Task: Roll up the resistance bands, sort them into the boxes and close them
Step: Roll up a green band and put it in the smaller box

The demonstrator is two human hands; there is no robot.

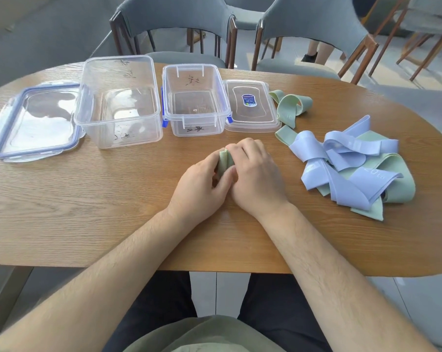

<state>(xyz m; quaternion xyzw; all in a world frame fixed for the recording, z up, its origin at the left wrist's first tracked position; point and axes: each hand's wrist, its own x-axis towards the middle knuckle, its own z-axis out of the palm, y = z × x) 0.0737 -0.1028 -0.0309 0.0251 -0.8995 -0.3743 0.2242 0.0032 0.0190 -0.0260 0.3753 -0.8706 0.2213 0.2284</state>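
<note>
A rolled green resistance band (225, 161) sits on the table's middle, held between both hands. My left hand (202, 184) grips its left side and my right hand (255, 174) curls over its right side and top, so most of the roll is hidden. To the right lies a tangled pile of lilac bands (341, 158) over green bands (397, 184). One loose green band (291, 105) lies behind it. Two open clear boxes stand at the back: a large box (118, 118) and a smaller box (197, 123); nothing shows inside either.
The large lid (34, 123) with a blue rim lies at the far left. The small lid (250, 107) lies right of the smaller box. The wooden table (87, 212) ends near my lap. Grey chairs (179, 24) stand behind the table.
</note>
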